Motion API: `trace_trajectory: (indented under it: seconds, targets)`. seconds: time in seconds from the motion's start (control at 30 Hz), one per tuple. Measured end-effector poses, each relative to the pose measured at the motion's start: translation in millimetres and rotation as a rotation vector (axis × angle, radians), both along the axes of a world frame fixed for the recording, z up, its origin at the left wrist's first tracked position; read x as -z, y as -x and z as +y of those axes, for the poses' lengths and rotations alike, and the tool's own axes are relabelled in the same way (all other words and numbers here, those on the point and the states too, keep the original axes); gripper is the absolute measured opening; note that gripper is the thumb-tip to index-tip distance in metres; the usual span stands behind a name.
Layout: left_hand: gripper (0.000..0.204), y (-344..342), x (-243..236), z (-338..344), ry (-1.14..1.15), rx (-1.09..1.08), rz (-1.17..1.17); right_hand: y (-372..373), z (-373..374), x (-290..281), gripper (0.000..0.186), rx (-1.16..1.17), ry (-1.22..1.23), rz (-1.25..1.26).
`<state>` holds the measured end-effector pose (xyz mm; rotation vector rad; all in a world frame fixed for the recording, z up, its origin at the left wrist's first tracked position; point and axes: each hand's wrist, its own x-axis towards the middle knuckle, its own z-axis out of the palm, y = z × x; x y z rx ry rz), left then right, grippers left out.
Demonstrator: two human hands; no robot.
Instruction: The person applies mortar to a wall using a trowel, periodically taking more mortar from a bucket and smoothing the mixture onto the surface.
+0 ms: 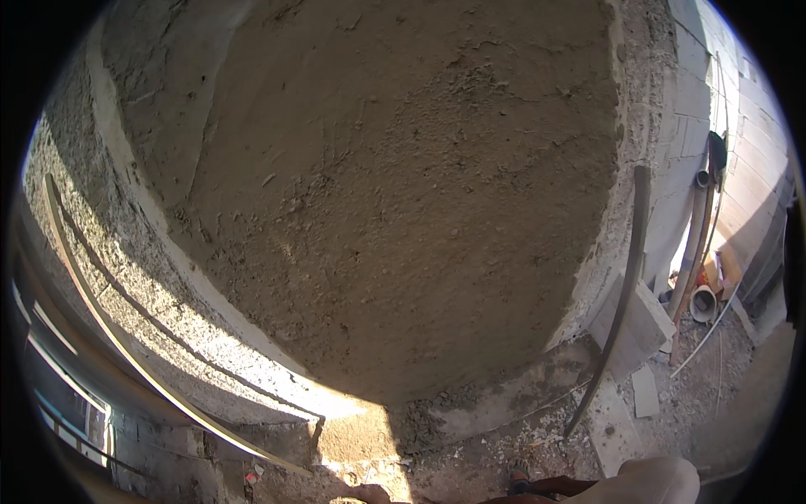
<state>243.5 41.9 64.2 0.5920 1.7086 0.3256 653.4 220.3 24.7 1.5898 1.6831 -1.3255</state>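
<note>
Neither my left hand nor my right hand shows in the head view. A wide patch of wet grey-brown mortar covers the wall in front of me, smooth at the upper left and rough and lumpy in the middle. A pale rounded shape, perhaps cloth over my own body, enters at the bottom right. Beside it a foot stands on the rubble. One long straightedge-like strip leans against the wall at the right edge of the mortar. Another long thin strip leans at the left.
Light block wall stands at the right, with pipes and long poles against it. Loose slabs and broken rubble lie on the ground. A window shows at the lower left.
</note>
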Motion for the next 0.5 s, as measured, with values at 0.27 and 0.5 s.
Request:
trace_trajectory:
  seconds: [0.27, 0.5]
  targets:
    - [0.076, -67, -29, 115, -0.104, 0.349, 0.106, -33, 94, -55, 0.059, 0.186, -0.094, 0.326]
    - [0.073, -50, -15, 53, -0.184, 0.998, 0.233, -126, -51, 28, 0.045, -0.139, 0.175, 0.266]
